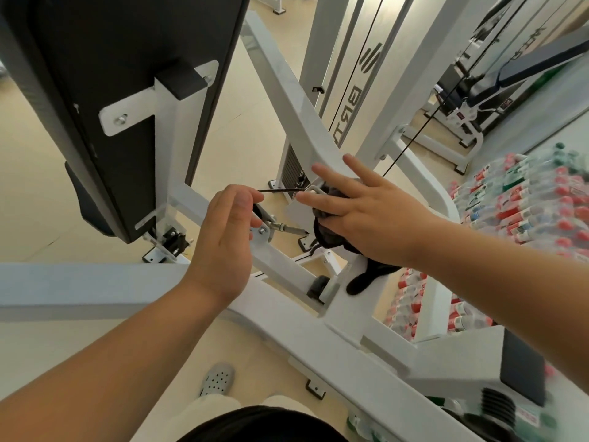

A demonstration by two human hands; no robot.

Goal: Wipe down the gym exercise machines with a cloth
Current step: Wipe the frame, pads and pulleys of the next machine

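Note:
A white gym machine frame (299, 122) slopes across the middle of the view. My right hand (360, 212) lies flat with straight, spread fingers and presses a dark grey cloth (331, 240) onto a joint of that frame. One end of the cloth hangs down over the white post below. My left hand (223, 240) hovers just to the left with loosely curled fingers and holds nothing. Its fingertips are near a thin black cable (277, 190) and a metal cable fitting (283, 228).
The machine's black back pad (127, 100) rises at the left on a white bracket. A weight stack tower (347, 74) stands behind. Shrink-wrapped packs of bottles (522, 199) lie on the floor at the right, another machine (497, 87) beyond. My foot in a grey clog (218, 378) is below.

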